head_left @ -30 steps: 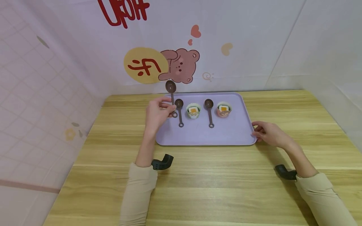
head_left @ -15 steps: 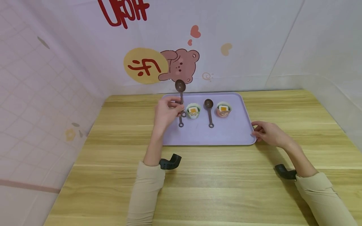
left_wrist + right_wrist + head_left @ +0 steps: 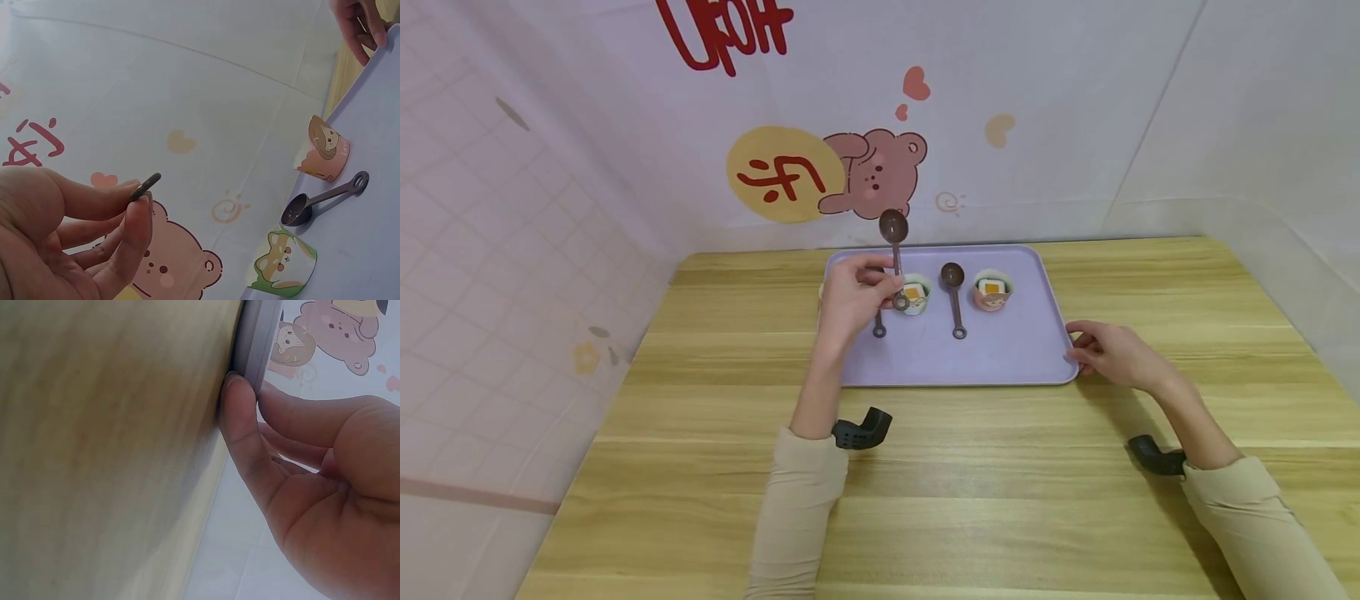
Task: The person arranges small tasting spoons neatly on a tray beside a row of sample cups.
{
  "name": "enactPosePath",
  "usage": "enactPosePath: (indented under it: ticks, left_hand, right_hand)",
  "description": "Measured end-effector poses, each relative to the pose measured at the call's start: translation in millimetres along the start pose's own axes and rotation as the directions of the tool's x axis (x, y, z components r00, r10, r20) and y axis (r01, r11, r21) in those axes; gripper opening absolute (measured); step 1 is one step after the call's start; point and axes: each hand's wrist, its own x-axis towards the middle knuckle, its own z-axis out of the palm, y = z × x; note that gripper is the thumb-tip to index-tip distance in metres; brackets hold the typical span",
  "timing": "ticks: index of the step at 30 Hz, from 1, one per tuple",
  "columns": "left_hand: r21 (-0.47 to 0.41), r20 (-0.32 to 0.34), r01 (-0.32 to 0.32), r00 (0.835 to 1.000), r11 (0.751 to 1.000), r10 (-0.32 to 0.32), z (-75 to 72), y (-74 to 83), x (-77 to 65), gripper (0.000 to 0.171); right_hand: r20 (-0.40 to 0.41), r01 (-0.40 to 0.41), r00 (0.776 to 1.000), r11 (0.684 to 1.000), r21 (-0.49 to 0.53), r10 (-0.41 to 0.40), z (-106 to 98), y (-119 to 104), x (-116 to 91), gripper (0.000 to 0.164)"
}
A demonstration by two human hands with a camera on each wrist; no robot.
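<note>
My left hand (image 3: 850,296) pinches a dark brown measuring spoon (image 3: 893,227) by its handle, bowl up, above the left part of a lilac tray (image 3: 1000,354). In the left wrist view the handle's end (image 3: 147,185) sticks out between thumb and finger. My right hand (image 3: 1112,354) holds the tray's right rim near the front corner, thumb and fingers at the edge (image 3: 253,353). On the tray lie a second measuring spoon (image 3: 952,276) and a third measuring spoon (image 3: 880,330), mostly hidden behind my left hand.
Two paper baking cups stand on the tray: a green dog-print cup (image 3: 287,262) and a pink girl-print cup (image 3: 328,150). In the head view each contains a white square piece with an orange centre. The wooden table (image 3: 970,500) meets a printed wall cloth (image 3: 1060,167) behind.
My left hand has moved right with the measuring spoon, from beside the leftmost spoon to in front of the green cup. The right hand and tray have stayed put.
</note>
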Motion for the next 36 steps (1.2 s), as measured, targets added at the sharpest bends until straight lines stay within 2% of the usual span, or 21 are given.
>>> enactPosePath:
  ticks: [8,20,36]
  left_hand:
    - [-0.029,0.004,-0.013,1.000,0.999,0.013,9.3,-0.1,2.1,0.023]
    - [-0.140,0.035,-0.011,0.999,0.990,0.016,28.7,-4.7,3.6,0.024]
    - [-0.154,0.050,-0.003,0.999,0.988,0.011,54.3,-7.0,2.7,0.023]
  right_hand:
    - [0.000,-0.004,1.000,1.000,0.005,0.004,1,1,1,0.042]
    - [-0.008,-0.004,1.000,1.000,0.008,0.004,3,0,0,0.040]
    - [-0.027,0.034,0.999,0.999,-0.004,-0.034,5,4,-1,0.040]
